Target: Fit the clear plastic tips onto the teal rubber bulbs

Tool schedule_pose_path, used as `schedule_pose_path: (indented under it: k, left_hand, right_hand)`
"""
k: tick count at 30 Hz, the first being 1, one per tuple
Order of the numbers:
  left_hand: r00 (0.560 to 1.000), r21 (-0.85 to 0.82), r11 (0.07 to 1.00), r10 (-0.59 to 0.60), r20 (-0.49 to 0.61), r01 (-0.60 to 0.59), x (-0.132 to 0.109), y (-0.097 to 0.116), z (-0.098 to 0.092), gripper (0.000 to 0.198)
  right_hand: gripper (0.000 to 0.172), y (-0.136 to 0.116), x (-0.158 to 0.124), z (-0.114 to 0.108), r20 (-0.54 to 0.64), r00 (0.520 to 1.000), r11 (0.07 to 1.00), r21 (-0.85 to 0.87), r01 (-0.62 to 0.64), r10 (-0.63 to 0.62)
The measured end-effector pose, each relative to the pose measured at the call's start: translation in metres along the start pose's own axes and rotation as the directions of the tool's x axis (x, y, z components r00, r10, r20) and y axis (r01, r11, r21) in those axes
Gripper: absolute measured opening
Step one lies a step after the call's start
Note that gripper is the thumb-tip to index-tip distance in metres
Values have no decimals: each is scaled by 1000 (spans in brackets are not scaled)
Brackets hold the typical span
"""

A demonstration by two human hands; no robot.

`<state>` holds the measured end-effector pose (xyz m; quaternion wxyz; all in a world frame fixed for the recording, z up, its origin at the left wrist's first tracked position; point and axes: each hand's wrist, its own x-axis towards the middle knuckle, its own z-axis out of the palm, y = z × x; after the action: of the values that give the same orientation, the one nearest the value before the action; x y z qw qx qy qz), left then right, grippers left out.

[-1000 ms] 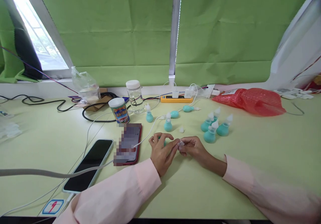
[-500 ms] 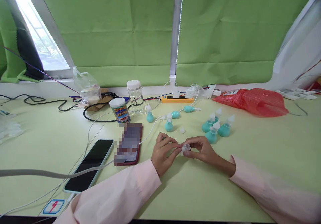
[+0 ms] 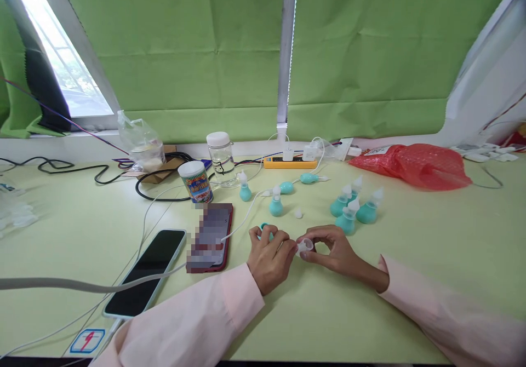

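Note:
My right hand pinches a small clear plastic nozzle piece between thumb and fingertips, its round open rim turned up. The thumb and forefinger of my left hand meet the left end of that piece. A teal squeeze bulb shows in the curled fingers of the same hand, mostly hidden by them. Just beyond the hands lies a small clear tip. A teal bulb with a clear nozzle stands behind it, and a cluster of several similar ones is to the right.
Left of my hands lie a red-cased phone and a black-screened phone, with cables across them. Farther back are a printed canister, a clear jar, a yellow power strip and a red plastic bag.
My left hand has rolled, its fingers curling more, and more of the teal bulb in it shows. My right hand keeps the clear piece in nearly the same place.

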<state>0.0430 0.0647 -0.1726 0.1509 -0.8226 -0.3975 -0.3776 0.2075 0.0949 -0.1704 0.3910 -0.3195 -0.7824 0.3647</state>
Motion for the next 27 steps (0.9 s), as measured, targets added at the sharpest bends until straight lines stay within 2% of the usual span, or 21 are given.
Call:
schedule_pose_path:
  k: [6,13,17,20,23,27]
  left_hand:
    - [997,-95,993,72,-35,-75,0,-3,4,8]
    - [996,-159,985,54,-64,-64,0,-5,6,5]
    - [996,-148,989,4,-86,-17,-1,-5,7,7]
    - [998,-174,985,-30,-53,20,-3,-4,7,9]
    - [1000,-198,980,-20,-5,19,-4,-3,5,22]
    - [998,-230,973,-39,-51,26,-3,-4,4,17]
  right_hand:
    - [10,-1,-1,0,27,999,1000,9,29,-29]
    - [8,1,-1,3,26,997,986,148,-82,79]
    - [8,2,1,6,15,980,930,312,-192,197]
    - [8,3,4,5,44,955,858,430,-282,292]
    - [8,4,6,4,80,949,824,478,-304,303]
    - [10,5,5,5,103,948,805,506,-309,300]
